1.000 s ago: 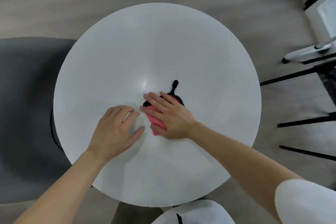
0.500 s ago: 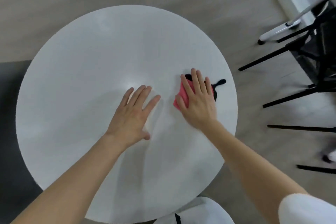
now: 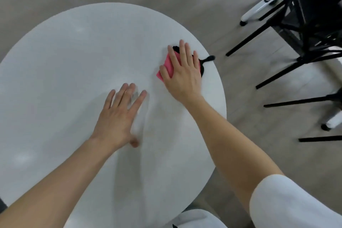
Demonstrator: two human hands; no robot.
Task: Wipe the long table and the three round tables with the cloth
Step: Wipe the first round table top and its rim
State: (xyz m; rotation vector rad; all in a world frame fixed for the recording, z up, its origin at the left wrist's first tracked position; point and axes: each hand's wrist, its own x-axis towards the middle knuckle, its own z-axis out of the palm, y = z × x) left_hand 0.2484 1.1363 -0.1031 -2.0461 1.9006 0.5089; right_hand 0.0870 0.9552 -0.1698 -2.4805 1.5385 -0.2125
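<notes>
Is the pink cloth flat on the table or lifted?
Flat: the right hand presses the cloth onto the table with straight fingers. Whether it is folded, I cannot tell.

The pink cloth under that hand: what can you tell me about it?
The cloth is small and soft-looking. It is bright pink, with a black part along its far and right sides and a thin black tail sticking out to the right. It lies flat on the white round table, close to the table's right edge. The right hand presses on it with straight fingers and hides most of it.
</notes>
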